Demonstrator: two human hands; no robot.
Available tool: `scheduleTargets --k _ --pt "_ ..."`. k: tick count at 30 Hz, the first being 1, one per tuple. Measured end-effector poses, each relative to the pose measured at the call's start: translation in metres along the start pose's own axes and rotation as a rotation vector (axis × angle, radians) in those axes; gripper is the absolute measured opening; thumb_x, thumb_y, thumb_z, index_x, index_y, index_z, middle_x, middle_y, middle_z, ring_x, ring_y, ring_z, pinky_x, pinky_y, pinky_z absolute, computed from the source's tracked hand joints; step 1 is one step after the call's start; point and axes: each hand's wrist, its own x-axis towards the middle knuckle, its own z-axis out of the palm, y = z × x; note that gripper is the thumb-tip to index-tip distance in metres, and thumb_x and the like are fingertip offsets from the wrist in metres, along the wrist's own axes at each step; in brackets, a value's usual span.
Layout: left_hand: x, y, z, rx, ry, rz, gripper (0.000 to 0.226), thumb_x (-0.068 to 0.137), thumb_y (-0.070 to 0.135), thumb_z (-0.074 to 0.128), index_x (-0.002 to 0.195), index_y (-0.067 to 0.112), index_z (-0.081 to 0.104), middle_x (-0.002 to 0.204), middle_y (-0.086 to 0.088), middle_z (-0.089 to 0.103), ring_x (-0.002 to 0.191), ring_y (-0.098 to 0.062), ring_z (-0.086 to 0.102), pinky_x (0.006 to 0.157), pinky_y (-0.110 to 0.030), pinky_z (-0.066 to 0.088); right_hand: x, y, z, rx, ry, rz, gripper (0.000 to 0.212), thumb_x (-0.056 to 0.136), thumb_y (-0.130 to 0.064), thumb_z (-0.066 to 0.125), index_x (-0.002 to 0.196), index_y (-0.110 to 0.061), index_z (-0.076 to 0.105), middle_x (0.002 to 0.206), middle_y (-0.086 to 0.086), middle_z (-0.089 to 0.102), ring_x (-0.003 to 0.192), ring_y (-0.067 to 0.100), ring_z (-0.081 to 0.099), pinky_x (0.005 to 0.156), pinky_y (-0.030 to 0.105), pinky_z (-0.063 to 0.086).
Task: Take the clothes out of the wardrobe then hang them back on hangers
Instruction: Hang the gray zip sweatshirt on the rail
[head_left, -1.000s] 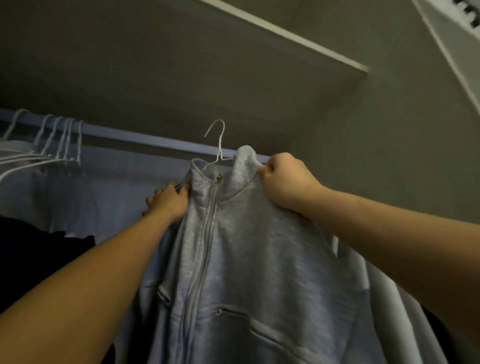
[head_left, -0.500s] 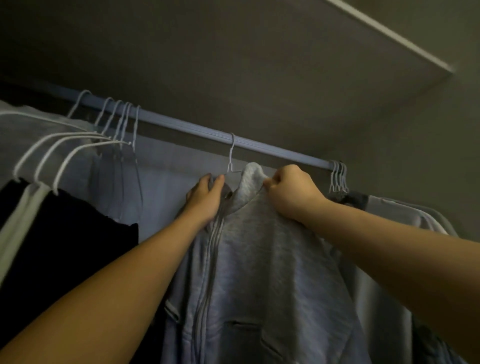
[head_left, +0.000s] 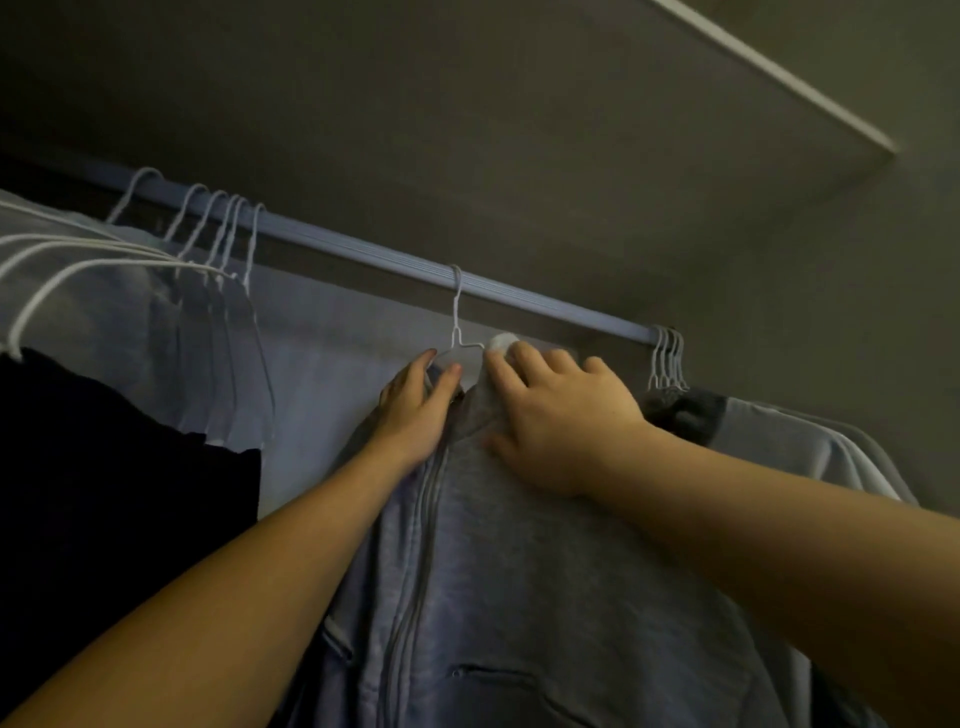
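Well, your grey jacket (head_left: 519, 571) hangs on its hanger (head_left: 457, 312), hooked over the rail (head_left: 545, 306), so that one's basically done. Right hand (head_left: 561, 415) lies spread flat on the collar (head_left: 480, 410), left hand (head_left: 415, 405) touches its edge, can't tell if pinching. Bare hangers (head_left: 228, 234) wait alongside.

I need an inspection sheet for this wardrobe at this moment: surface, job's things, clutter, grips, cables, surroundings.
Surface: rail carries all the hangers.
Job's things: grey jacket hangs on a white hanger hooked over the rail.
Clutter: hanger bunch at left, above dark clothes; second bunch at right, with grey clothes.
Grips: left hand touches the collar beside the hanger, fingers straight; right hand lies flat on the collar and shoulder.
Cables: nothing seen.
Surroundings: shelf above; dim light.
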Motion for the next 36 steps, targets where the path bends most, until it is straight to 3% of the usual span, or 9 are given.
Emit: scheduleTargets --k 6,12,18,22,25,31,36 --pt "-0.007 -0.003 0.033 0.033 0.057 0.049 0.063 0.098 0.052 0.046 0.154 0.029 0.026 0.159 -0.006 0.028 0.147 -0.026 0.023 0.12 -0.042 0.019 -0.012 0.019 0.017 -0.063 -0.035 0.005 0.083 0.094 -0.063 0.033 0.156 -0.02 -0.002 0.162 0.001 -0.003 0.144 0.031 0.017 0.11 0.051 0.028" --pt "-0.014 -0.001 0.088 -0.024 0.031 0.112 0.07 0.096 0.053 0.05 0.155 0.026 0.023 0.159 -0.008 0.025 0.147 -0.026 0.022 0.119 -0.04 0.017 -0.027 0.05 0.043 -0.084 -0.087 0.072 0.087 0.092 -0.066 0.034 0.156 -0.02 -0.005 0.162 0.0 -0.007 0.148 0.029 0.005 0.113 0.052 0.026" --pt "-0.019 0.015 0.151 -0.108 -0.06 0.106 0.071 0.097 0.054 0.048 0.156 0.028 0.018 0.16 -0.003 0.022 0.147 -0.024 0.019 0.117 -0.04 0.017 -0.046 0.094 0.064 -0.191 -0.111 0.119 0.09 0.091 -0.069 0.034 0.156 -0.02 -0.004 0.163 0.002 -0.006 0.15 0.028 0.0 0.116 0.062 0.008" --pt "-0.021 0.027 0.194 -0.187 -0.15 0.076 0.087 0.085 0.072 0.046 0.155 0.029 0.019 0.16 -0.003 0.023 0.147 -0.026 0.02 0.12 -0.046 0.019 -0.062 0.122 0.077 -0.297 -0.121 0.134 0.092 0.089 -0.072 0.032 0.156 -0.02 -0.003 0.163 0.003 -0.003 0.15 0.026 0.001 0.114 0.067 -0.004" --pt "-0.025 0.035 0.222 -0.241 -0.187 0.031 0.105 0.064 0.087 0.037 0.153 0.034 0.021 0.159 -0.003 0.026 0.145 -0.025 0.025 0.118 -0.05 0.024 -0.072 0.14 0.085 -0.328 -0.143 0.145 0.093 0.088 -0.073 0.031 0.156 -0.019 -0.002 0.163 0.003 -0.002 0.15 0.025 -0.001 0.113 0.067 -0.005" --pt "-0.023 0.034 0.268 -0.322 -0.185 0.039 0.091 0.081 0.073 0.046 0.156 0.028 0.019 0.161 -0.008 0.019 0.147 -0.028 0.023 0.12 -0.046 0.023 -0.08 0.156 0.099 -0.388 -0.136 0.141 0.092 0.09 -0.074 0.025 0.156 -0.017 -0.004 0.164 0.006 -0.006 0.15 0.025 -0.004 0.115 0.064 -0.001" --pt "-0.022 0.029 0.282 -0.361 -0.173 0.041 0.111 0.063 0.087 0.033 0.156 0.028 0.019 0.162 -0.006 0.017 0.147 -0.024 0.023 0.12 -0.045 0.023 -0.081 0.156 0.111 -0.396 -0.08 0.144 0.091 0.091 -0.071 0.027 0.156 -0.013 -0.001 0.164 0.008 -0.004 0.15 0.026 -0.002 0.116 0.062 0.003"
